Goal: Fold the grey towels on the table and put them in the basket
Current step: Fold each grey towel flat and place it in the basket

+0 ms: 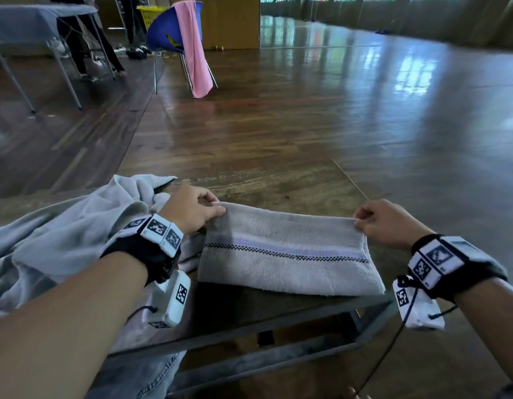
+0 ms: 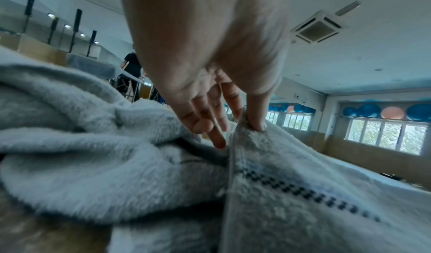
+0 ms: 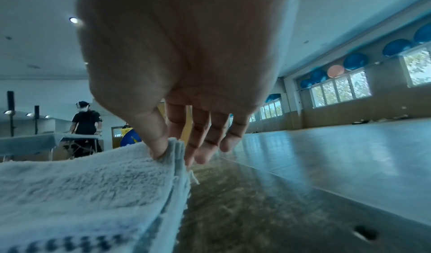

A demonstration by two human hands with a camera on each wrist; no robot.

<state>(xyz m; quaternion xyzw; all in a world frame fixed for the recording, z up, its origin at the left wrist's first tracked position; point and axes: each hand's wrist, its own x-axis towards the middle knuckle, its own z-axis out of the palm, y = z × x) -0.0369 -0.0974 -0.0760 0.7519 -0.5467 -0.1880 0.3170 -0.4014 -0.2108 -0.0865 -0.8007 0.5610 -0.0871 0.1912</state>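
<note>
Head view: folded grey towel (image 1: 286,251) lies on the dark counter (image 1: 278,306), checked stripe running across it. Left hand (image 1: 192,210) pinches its far left corner, right hand (image 1: 384,223) its far right corner; the far edge is raised between them. Heap of unfolded towels (image 1: 65,234) just left of the folded one.

Left wrist view: thumb and forefinger closed on the towel (image 2: 303,192) corner; other fingers (image 2: 200,126) loosely extended, touching nothing clearly. Heap (image 2: 81,146) beside it.

Right wrist view: thumb (image 3: 156,139) on top of the stacked layers of the towel (image 3: 93,192), forefinger behind them; remaining fingers hang free above the counter (image 3: 268,211).
</note>
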